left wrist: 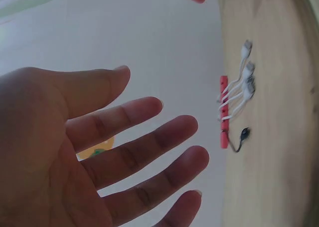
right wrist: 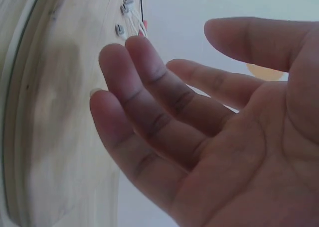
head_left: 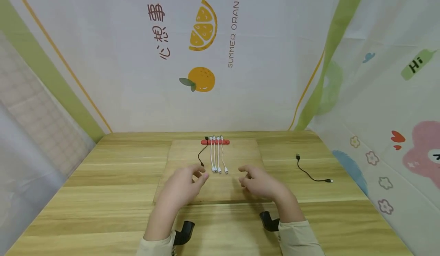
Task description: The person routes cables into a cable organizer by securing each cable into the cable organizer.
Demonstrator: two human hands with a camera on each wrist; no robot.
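Observation:
In the head view, several white USB cables (head_left: 218, 155) lie side by side, their far ends at a red cable holder strip (head_left: 226, 142). A short black cable (head_left: 199, 156) lies left of them, its far end also at the strip. My left hand (head_left: 185, 183) hovers near the board's left part, fingers relaxed and holding nothing. Over the right part my right hand (head_left: 259, 181) is likewise relaxed, with nothing in it. Both wrist views show spread fingers and bare palms. A second black cable (head_left: 309, 175) lies apart on the table at the right.
A thin wooden board (head_left: 237, 191) lies on the wooden table (head_left: 113, 179) under the strip and cables. Printed cloth (head_left: 144, 99) hangs behind and along the sides. Black curved pieces (head_left: 185, 233) are at both wrists.

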